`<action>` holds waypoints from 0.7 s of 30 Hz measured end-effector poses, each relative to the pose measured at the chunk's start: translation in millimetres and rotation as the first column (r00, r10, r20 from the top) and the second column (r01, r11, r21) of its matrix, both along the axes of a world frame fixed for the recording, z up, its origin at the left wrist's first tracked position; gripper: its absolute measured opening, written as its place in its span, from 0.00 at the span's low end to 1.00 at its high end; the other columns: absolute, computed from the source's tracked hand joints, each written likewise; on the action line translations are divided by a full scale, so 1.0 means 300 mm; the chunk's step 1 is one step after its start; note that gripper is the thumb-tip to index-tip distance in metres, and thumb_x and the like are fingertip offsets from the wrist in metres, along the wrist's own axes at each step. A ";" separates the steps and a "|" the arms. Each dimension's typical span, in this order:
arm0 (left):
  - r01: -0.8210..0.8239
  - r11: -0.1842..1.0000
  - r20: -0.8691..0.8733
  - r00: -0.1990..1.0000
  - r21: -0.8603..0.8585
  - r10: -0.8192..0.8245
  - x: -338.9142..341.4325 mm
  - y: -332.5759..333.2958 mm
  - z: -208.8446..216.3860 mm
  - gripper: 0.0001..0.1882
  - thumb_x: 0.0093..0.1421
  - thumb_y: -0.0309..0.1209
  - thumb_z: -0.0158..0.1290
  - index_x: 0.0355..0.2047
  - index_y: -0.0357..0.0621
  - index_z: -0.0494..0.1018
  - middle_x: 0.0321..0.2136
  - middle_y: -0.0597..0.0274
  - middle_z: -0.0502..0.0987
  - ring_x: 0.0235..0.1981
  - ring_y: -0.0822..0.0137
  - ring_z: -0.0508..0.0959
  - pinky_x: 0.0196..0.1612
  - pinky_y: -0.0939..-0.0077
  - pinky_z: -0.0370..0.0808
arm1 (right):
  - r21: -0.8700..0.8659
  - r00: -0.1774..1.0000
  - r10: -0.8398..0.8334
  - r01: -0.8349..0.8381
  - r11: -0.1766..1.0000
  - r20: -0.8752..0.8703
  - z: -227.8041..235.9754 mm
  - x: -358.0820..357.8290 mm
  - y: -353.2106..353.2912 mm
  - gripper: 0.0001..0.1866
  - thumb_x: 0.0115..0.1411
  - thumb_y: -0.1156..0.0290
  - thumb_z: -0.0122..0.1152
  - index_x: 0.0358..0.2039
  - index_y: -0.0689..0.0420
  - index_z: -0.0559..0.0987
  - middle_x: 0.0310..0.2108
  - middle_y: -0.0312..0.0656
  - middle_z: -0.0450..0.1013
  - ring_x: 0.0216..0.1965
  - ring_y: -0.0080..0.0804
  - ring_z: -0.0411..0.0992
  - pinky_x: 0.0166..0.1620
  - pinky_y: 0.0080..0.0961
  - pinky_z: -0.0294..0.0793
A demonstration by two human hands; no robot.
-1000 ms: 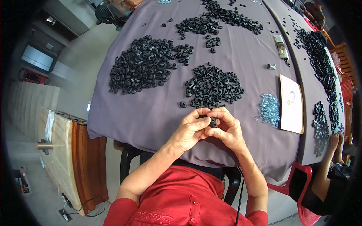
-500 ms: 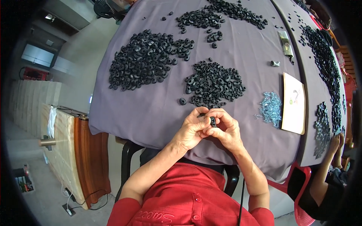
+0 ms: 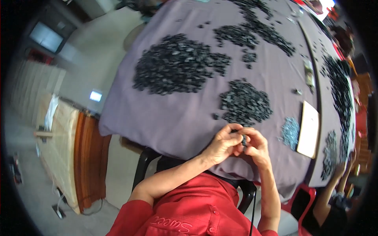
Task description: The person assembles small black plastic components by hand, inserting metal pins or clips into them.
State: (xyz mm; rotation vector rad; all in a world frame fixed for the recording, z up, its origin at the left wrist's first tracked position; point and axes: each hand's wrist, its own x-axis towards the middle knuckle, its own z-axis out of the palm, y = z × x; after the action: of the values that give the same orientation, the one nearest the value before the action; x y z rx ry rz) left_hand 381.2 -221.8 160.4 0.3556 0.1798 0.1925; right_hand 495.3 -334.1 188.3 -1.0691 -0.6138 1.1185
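Observation:
My left hand (image 3: 223, 146) and my right hand (image 3: 258, 149) meet over the table's near side, fingers closed in a pinch. Between their fingertips is a small black plastic piece (image 3: 244, 140), which looks like a cord lock; the fingers partly cover it. Just beyond my hands lies a heap of small black plastic parts (image 3: 246, 103), with one loose part (image 3: 215, 116) at its left. Farther left spreads a larger heap of black pieces (image 3: 173, 65). To the right sits a little pile of silvery-blue springs (image 3: 290, 134).
Grey-purple cloth (image 3: 189, 114) covers the table. A pale board (image 3: 309, 129), a tube (image 3: 309, 74) and a small metallic object (image 3: 298, 91) lie on the right. Across the table seam are more black heaps (image 3: 339, 86) and another person's arm (image 3: 326, 196). A wooden cabinet (image 3: 88, 157) stands left.
The whole view has swung, so the table and heaps appear farther right and lower, slightly blurred. My hands stay together at the near heap, still pinching the black piece.

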 end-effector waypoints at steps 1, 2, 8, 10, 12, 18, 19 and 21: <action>0.021 0.999 -0.028 0.999 -0.036 -0.022 -0.015 0.011 -0.005 0.16 0.59 0.29 0.50 0.47 0.50 0.62 0.32 0.59 0.73 0.25 0.69 0.73 0.26 0.78 0.69 | 0.047 0.994 -0.070 0.074 0.996 -0.083 -0.006 -0.019 0.004 0.32 0.44 0.72 0.68 0.50 0.63 0.66 0.43 0.42 0.67 0.34 0.32 0.72 0.39 0.26 0.74; 0.054 0.998 -0.039 0.998 -0.036 -0.055 -0.031 0.025 0.004 0.16 0.59 0.30 0.50 0.48 0.49 0.62 0.31 0.60 0.73 0.24 0.69 0.73 0.25 0.78 0.69 | 0.048 0.993 -0.102 0.105 0.993 -0.056 -0.068 -0.005 -0.015 0.35 0.45 0.67 0.69 0.53 0.62 0.64 0.45 0.42 0.67 0.35 0.28 0.70 0.40 0.23 0.72; -0.014 0.983 -0.139 0.989 0.182 0.040 -0.393 0.265 0.138 0.07 0.56 0.25 0.53 0.36 0.40 0.69 0.24 0.59 0.69 0.18 0.71 0.67 0.19 0.81 0.64 | -0.063 0.960 -0.130 0.150 0.987 0.248 -0.074 -0.012 -0.015 0.32 0.50 0.53 0.64 0.47 0.64 0.68 0.37 0.40 0.71 0.27 0.21 0.67 0.32 0.16 0.66; -0.110 0.925 -0.248 0.946 0.363 0.210 -0.574 0.378 0.181 0.05 0.56 0.25 0.52 0.32 0.40 0.69 0.21 0.64 0.68 0.18 0.75 0.66 0.19 0.83 0.62 | -0.089 0.955 -0.150 0.178 0.980 0.257 -0.090 -0.003 -0.012 0.29 0.53 0.54 0.61 0.46 0.63 0.69 0.36 0.40 0.71 0.26 0.20 0.66 0.32 0.15 0.66; -0.024 0.852 -0.455 0.837 0.523 0.303 -0.750 0.470 0.207 0.05 0.55 0.25 0.53 0.32 0.40 0.70 0.20 0.65 0.69 0.18 0.76 0.68 0.19 0.84 0.63 | -0.060 0.969 -0.179 0.192 0.980 0.172 -0.085 -0.012 0.004 0.25 0.56 0.56 0.58 0.45 0.64 0.69 0.35 0.39 0.70 0.26 0.20 0.66 0.33 0.16 0.67; 0.378 0.641 -0.743 0.396 0.668 0.540 -1.050 0.607 0.014 0.06 0.51 0.27 0.57 0.28 0.40 0.72 0.20 0.68 0.72 0.17 0.79 0.69 0.18 0.85 0.67 | -0.044 0.973 -0.171 0.180 0.983 0.152 -0.079 -0.020 0.019 0.19 0.61 0.62 0.52 0.45 0.64 0.69 0.34 0.39 0.70 0.26 0.18 0.64 0.33 0.15 0.66; 0.348 0.642 -0.730 0.341 0.683 0.592 -1.066 0.623 -0.050 0.06 0.51 0.27 0.56 0.28 0.40 0.72 0.20 0.68 0.71 0.17 0.79 0.69 0.18 0.85 0.67 | -0.057 0.970 -0.180 0.192 0.980 0.165 -0.077 -0.019 0.022 0.19 0.60 0.62 0.53 0.44 0.64 0.69 0.34 0.39 0.70 0.26 0.18 0.63 0.33 0.16 0.67; 0.389 0.615 -0.716 0.211 0.686 0.665 -1.059 0.653 -0.138 0.12 0.51 0.29 0.57 0.36 0.39 0.72 0.25 0.64 0.73 0.21 0.73 0.72 0.22 0.79 0.70 | -0.077 0.960 -0.199 0.218 0.973 0.199 -0.071 -0.022 0.018 0.19 0.59 0.62 0.54 0.43 0.65 0.70 0.34 0.40 0.70 0.25 0.18 0.62 0.32 0.16 0.67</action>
State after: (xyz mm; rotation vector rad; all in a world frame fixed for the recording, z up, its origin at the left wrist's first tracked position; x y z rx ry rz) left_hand 63.5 -25.9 119.0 1.4055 1.5516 0.2285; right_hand 488.7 -328.7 167.1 -1.3052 -0.5853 0.8756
